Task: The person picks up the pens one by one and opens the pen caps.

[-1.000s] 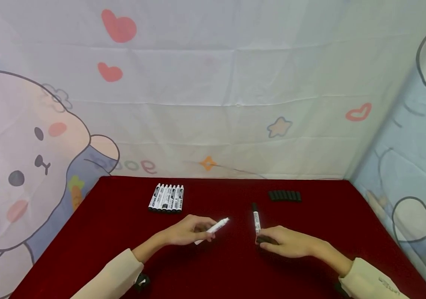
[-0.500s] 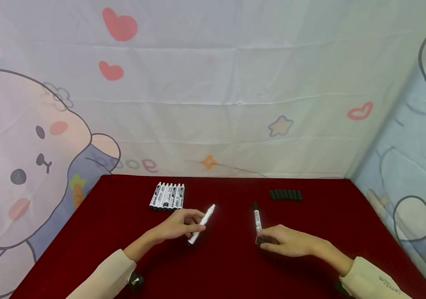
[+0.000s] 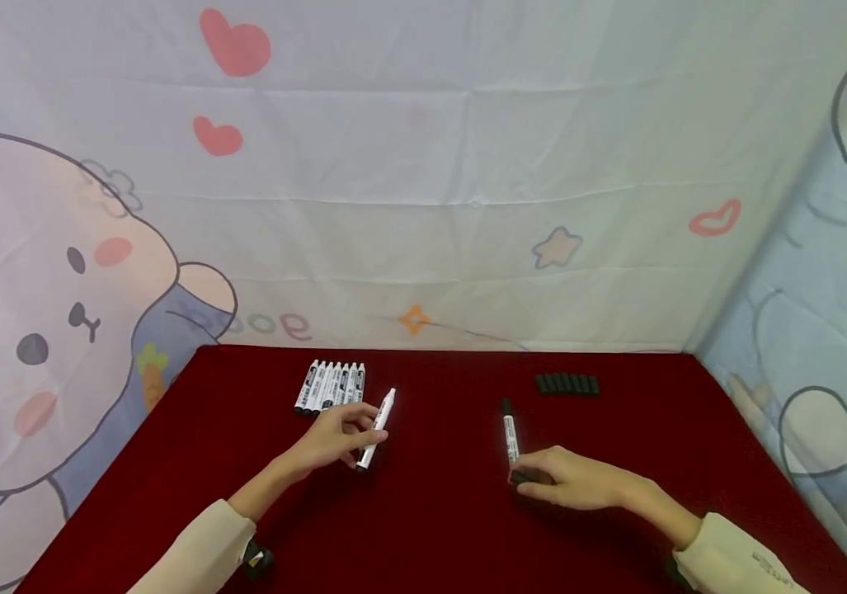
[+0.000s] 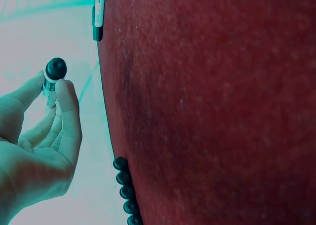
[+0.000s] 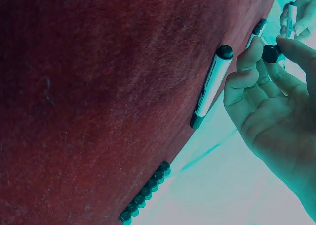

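Observation:
My left hand (image 3: 332,435) pinches a white marker (image 3: 383,410) between thumb and fingers. The marker's bare white tip points up and away, and its black end faces the camera in the left wrist view. Over on the right, my right hand (image 3: 579,481) holds a small black marker cap (image 5: 271,54) between thumb and fingertip. Just beyond those fingers a capped marker (image 3: 510,437) lies on the red cloth, its black cap pointing to the back. Behind the left hand, several uncapped white markers (image 3: 330,384) lie side by side, partly hidden by that hand.
A row of several black caps (image 3: 567,384) lies at the back right of the red cloth (image 3: 438,528). A printed curtain (image 3: 468,181) hangs behind the table and along its sides.
My left hand has moved left and slightly back with the marker, toward the row of markers. The marker has turned more upright in the head view. My right hand stays in place.

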The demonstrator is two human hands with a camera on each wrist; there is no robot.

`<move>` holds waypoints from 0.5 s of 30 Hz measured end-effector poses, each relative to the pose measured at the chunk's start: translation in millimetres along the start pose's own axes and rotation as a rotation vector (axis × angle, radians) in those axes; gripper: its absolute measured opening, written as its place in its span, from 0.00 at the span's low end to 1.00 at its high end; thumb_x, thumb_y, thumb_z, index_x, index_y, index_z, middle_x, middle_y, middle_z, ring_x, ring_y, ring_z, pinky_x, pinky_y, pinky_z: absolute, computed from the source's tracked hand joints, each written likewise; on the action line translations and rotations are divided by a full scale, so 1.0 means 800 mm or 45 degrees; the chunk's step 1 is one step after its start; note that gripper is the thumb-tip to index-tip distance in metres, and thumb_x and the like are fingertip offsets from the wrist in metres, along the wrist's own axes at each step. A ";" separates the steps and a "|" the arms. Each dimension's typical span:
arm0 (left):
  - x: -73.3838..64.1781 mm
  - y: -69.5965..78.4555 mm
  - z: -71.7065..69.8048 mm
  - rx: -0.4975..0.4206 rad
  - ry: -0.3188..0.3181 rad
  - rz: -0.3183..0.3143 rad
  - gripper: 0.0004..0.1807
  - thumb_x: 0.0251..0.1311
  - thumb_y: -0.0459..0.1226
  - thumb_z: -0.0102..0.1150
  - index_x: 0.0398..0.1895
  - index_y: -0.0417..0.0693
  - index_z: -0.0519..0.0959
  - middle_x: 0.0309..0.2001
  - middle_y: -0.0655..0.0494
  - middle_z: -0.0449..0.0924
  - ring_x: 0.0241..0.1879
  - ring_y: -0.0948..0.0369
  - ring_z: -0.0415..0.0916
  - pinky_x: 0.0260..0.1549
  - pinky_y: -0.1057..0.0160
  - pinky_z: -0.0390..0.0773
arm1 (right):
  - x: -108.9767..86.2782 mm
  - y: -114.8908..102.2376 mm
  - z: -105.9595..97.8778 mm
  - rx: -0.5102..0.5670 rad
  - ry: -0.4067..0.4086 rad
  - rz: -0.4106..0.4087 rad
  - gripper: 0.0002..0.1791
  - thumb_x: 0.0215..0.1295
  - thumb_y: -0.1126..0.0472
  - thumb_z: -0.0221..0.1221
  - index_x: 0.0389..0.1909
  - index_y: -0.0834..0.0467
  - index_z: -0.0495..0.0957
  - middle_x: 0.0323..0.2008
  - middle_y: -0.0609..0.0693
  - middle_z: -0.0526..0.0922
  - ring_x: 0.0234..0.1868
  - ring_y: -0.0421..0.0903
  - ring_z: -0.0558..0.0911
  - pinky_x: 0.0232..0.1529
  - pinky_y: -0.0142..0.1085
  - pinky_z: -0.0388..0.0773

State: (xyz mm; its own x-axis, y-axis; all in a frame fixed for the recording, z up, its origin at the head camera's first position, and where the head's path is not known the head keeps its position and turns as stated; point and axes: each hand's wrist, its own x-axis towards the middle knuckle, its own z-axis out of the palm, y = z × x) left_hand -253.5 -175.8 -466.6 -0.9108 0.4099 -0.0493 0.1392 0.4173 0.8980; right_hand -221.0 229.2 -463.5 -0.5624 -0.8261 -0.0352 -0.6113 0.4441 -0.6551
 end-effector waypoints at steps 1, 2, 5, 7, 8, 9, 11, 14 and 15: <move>-0.001 -0.001 -0.002 -0.004 0.011 -0.005 0.29 0.66 0.43 0.67 0.64 0.35 0.74 0.47 0.42 0.79 0.33 0.58 0.79 0.26 0.58 0.87 | 0.000 0.001 0.001 0.012 0.003 -0.002 0.20 0.81 0.52 0.51 0.59 0.62 0.77 0.50 0.52 0.85 0.37 0.28 0.78 0.43 0.28 0.82; -0.003 -0.002 -0.004 -0.009 0.025 -0.013 0.30 0.66 0.44 0.67 0.65 0.35 0.73 0.48 0.42 0.79 0.33 0.57 0.79 0.26 0.59 0.87 | 0.001 0.003 0.002 0.020 0.008 -0.006 0.20 0.81 0.52 0.51 0.59 0.63 0.77 0.51 0.53 0.85 0.38 0.28 0.79 0.44 0.28 0.82; -0.006 -0.005 -0.009 -0.022 0.064 -0.035 0.31 0.66 0.43 0.67 0.66 0.35 0.72 0.48 0.41 0.78 0.33 0.57 0.79 0.27 0.59 0.86 | 0.003 0.008 0.007 0.069 0.025 -0.004 0.20 0.81 0.52 0.51 0.59 0.62 0.77 0.51 0.55 0.85 0.35 0.30 0.80 0.40 0.28 0.83; -0.007 -0.008 -0.013 -0.028 0.087 -0.046 0.31 0.66 0.43 0.67 0.66 0.35 0.72 0.48 0.41 0.78 0.32 0.57 0.78 0.27 0.59 0.86 | 0.005 0.011 0.009 0.100 0.038 0.003 0.20 0.81 0.52 0.51 0.59 0.62 0.76 0.52 0.56 0.85 0.34 0.31 0.81 0.38 0.29 0.84; -0.007 -0.009 -0.015 -0.029 0.101 -0.053 0.31 0.66 0.43 0.67 0.66 0.35 0.72 0.48 0.41 0.78 0.32 0.58 0.78 0.27 0.60 0.86 | 0.005 0.013 0.010 0.110 0.043 0.006 0.20 0.81 0.52 0.51 0.59 0.62 0.76 0.53 0.57 0.85 0.34 0.31 0.81 0.37 0.29 0.84; -0.006 -0.011 -0.016 -0.030 0.109 -0.053 0.31 0.66 0.43 0.67 0.66 0.35 0.72 0.49 0.41 0.78 0.32 0.58 0.78 0.27 0.60 0.86 | 0.006 0.014 0.011 0.127 0.046 0.016 0.20 0.80 0.52 0.51 0.60 0.62 0.76 0.53 0.58 0.85 0.32 0.32 0.81 0.35 0.29 0.84; -0.004 -0.013 -0.020 -0.029 0.124 -0.046 0.30 0.66 0.42 0.67 0.66 0.35 0.72 0.49 0.40 0.78 0.32 0.57 0.78 0.26 0.59 0.86 | 0.005 0.017 0.011 0.137 0.056 0.025 0.20 0.80 0.53 0.51 0.60 0.63 0.76 0.55 0.59 0.84 0.31 0.33 0.82 0.35 0.30 0.84; -0.001 -0.016 -0.025 -0.012 0.161 -0.059 0.30 0.65 0.42 0.68 0.65 0.37 0.73 0.48 0.41 0.79 0.31 0.55 0.78 0.26 0.59 0.86 | 0.001 0.019 0.009 0.145 0.078 0.029 0.20 0.80 0.53 0.51 0.60 0.64 0.76 0.54 0.60 0.84 0.31 0.35 0.82 0.34 0.30 0.84; 0.001 -0.017 -0.027 -0.005 0.172 -0.059 0.30 0.65 0.42 0.69 0.65 0.37 0.73 0.48 0.41 0.79 0.31 0.55 0.78 0.26 0.59 0.86 | 0.000 0.021 0.008 0.145 0.087 0.028 0.20 0.80 0.54 0.51 0.60 0.64 0.76 0.53 0.59 0.85 0.31 0.35 0.82 0.34 0.30 0.84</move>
State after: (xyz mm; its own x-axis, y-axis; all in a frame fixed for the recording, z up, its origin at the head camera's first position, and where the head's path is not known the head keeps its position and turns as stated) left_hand -264.3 -198.7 -469.1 -0.9602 0.2774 -0.0319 0.0944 0.4301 0.8978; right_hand -227.4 234.2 -479.5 -0.6138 -0.7895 -0.0013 -0.5335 0.4160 -0.7364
